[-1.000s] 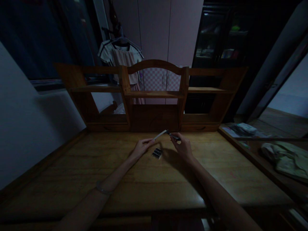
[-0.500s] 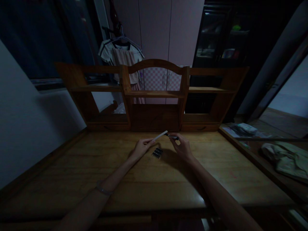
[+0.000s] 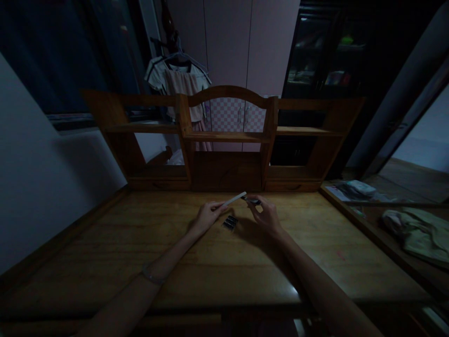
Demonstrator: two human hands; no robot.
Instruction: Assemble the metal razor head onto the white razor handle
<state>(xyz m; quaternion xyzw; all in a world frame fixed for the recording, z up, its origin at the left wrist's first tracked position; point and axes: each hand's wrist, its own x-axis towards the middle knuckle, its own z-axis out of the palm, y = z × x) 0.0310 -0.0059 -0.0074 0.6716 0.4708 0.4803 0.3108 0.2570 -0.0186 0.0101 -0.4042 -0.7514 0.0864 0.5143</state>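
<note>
Dim room, wooden desk (image 3: 105,243) with shelf hutch (image 3: 224,135), pink wardrobe (image 3: 228,42), dark cabinet (image 3: 322,56)

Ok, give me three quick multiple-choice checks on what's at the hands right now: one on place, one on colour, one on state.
1. Where does the small dark block lie?
A. On the desk between the two hands
B. On the hutch's middle shelf
C. At the desk's near edge

2. What colour is the thin stick in the left hand?
A. Red
B. White
C. Green

3. How is the small dark piece held?
A. Lying loose on the desk
B. Pinched in the right hand, above the desk
C. Resting on the cloth at the right

Answers: 1 A, it sits on the wood just below both hands. 2 B, it shows pale against the dark hutch. 3 B, the right fingertips close on it at the stick's far tip.
</note>
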